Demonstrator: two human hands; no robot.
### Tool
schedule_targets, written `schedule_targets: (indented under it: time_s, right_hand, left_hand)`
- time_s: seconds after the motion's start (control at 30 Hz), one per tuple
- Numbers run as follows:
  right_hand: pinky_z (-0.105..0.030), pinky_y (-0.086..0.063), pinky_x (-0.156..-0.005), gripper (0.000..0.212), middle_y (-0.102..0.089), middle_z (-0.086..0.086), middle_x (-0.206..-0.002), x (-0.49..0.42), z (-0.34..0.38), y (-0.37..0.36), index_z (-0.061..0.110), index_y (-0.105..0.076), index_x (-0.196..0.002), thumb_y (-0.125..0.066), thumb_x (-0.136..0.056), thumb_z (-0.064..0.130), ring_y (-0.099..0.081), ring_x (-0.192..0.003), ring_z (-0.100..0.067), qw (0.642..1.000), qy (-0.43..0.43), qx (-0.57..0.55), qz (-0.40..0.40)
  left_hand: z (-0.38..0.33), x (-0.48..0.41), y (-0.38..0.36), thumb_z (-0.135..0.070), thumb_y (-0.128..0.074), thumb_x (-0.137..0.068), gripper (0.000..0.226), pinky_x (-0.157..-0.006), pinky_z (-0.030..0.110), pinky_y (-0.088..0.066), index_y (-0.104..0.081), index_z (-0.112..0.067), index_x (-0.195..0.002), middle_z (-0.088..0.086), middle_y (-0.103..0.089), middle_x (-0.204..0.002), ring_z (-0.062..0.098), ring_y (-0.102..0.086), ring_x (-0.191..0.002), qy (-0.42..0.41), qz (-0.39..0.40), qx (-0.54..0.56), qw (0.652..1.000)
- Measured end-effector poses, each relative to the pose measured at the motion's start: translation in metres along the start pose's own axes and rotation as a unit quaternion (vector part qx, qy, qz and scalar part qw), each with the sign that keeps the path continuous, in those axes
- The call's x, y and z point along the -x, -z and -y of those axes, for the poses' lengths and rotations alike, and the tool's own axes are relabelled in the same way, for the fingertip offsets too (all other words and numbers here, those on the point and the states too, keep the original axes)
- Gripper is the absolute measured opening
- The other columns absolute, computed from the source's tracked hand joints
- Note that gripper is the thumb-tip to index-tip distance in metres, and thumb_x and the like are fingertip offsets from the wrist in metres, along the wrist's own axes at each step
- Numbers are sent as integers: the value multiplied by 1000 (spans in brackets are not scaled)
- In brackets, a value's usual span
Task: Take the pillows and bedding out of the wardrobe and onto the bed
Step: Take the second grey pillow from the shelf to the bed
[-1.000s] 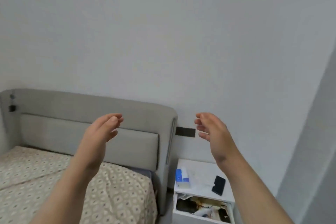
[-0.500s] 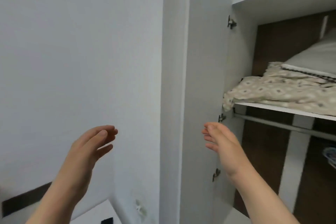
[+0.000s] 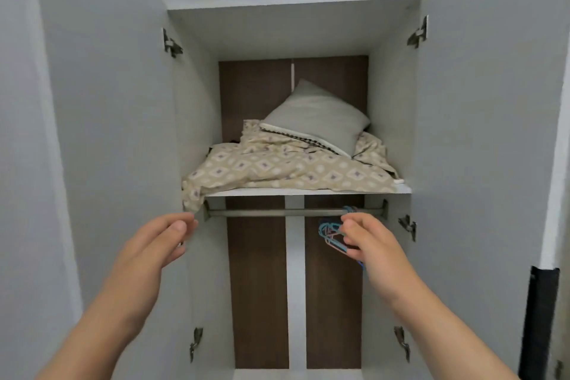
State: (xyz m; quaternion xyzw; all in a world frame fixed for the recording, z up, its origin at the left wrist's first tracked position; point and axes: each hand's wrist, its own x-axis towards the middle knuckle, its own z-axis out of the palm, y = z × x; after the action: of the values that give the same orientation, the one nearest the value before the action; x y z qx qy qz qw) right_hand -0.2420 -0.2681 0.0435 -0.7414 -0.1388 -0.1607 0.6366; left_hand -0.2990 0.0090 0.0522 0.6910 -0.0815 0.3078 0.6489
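The wardrobe stands open in front of me, its white shelf [image 3: 308, 192] at about head height. A beige patterned bedding [image 3: 287, 168] lies crumpled on the shelf, one corner hanging over the left front edge. A grey pillow [image 3: 317, 120] leans on top of it toward the back right. My left hand [image 3: 154, 244] is raised just below the hanging corner, fingers relaxed, holding nothing. My right hand [image 3: 370, 244] is raised below the shelf's right part, fingers loosely bent, empty. The bed is out of view.
Both wardrobe doors [image 3: 117, 133] are swung wide to either side. A metal hanging rail [image 3: 277, 212] runs under the shelf, with several blue hangers [image 3: 331, 233] on it behind my right hand. A dark strip [image 3: 538, 318] shows at the far right.
The view has swung right from the bed and nightstand to face the open wardrobe. Both hands stayed raised and empty and now reach toward the shelf.
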Motion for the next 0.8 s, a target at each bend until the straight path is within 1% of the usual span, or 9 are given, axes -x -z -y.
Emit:
schedule_targets:
  time_s: [0.07, 0.1, 0.2, 0.27, 0.3, 0.37, 0.43, 0.63, 0.8]
  right_hand:
    - [-44, -42, -104, 35, -66, 17, -106, -21, -16, 16, 41, -62, -98, -50, -72, 61, -59, -110, -7, 1000, -4, 13, -25]
    - [-43, -42, -102, 34, -66, 17, -106, -32, -23, 23, 41, -62, -100, -51, -74, 60, -60, -109, -7, 1000, -3, 11, -28]
    - [-32, -49, -90, 14, -66, 9, -108, -72, -43, 43, 33, -60, -105, -53, -94, 36, -62, -103, -8, 998, 3, -24, -53]
    - [-26, -48, -80, 11, -65, 9, -106, -102, -53, 56, 31, -59, -103, -52, -95, 27, -62, -97, -5, 995, 8, -52, -84]
    - [-27, -48, -81, 11, -64, 8, -106, -117, -56, 59, 30, -59, -103, -52, -95, 26, -61, -97, -6, 994, 5, -61, -95]
    - [-37, -48, -94, 16, -62, 8, -109, -142, -61, 62, 28, -58, -109, -52, -95, 29, -59, -106, -11, 992, -1, -64, -106]
    - [-43, -44, -102, 22, -60, 9, -111, -170, -65, 64, 28, -56, -115, -53, -94, 32, -56, -110, -13, 992, -1, -66, -110]
    - [-45, -42, -104, 23, -58, 9, -112, -248, -70, 63, 27, -56, -116, -53, -93, 31, -55, -111, -15, 990, -2, -53, -130]
    - [-45, -43, -103, 32, -59, 7, -114, -329, -77, 52, 26, -54, -120, -55, -90, 36, -55, -110, -16, 988, 14, -8, -155]
  left_hand:
    - [12, -31, -29, -48, -58, -64, 45, -97, 38, -45, -67, -22, -99, 2, -70, -106, 15, -61, -109, -2, 13, 15, 1000]
    - [17, -46, -43, -44, -57, -68, 38, -97, 38, -45, -66, -23, -99, 2, -69, -108, 16, -60, -110, -5, 19, 22, 1000]
    - [35, -89, -85, -40, -52, -73, 32, -99, 38, -43, -67, -26, -97, 1, -67, -112, 18, -58, -113, -13, 36, 26, 999]
    - [43, -116, -109, -47, -58, -68, 33, -101, 41, -43, -69, -31, -94, -2, -67, -113, 16, -58, -114, -20, 45, 21, 999]
    - [46, -128, -119, -53, -59, -63, 38, -101, 41, -43, -69, -34, -94, -4, -67, -114, 14, -58, -114, -22, 51, 12, 998]
    - [50, -152, -133, -61, -56, -56, 52, -102, 42, -42, -67, -35, -99, -6, -65, -116, 13, -57, -115, -33, 58, -9, 998]
    - [53, -179, -146, -62, -54, -56, 55, -102, 43, -42, -66, -34, -101, -7, -65, -116, 14, -57, -115, -47, 58, -21, 997]
    - [61, -263, -178, -65, -51, -60, 40, -100, 43, -43, -67, -45, -92, -15, -67, -106, 11, -59, -108, -78, 72, -62, 992]
    - [75, -354, -196, -50, -49, -74, 32, -100, 43, -42, -64, -32, -96, -14, -63, -105, 8, -57, -105, -119, 68, -94, 986]
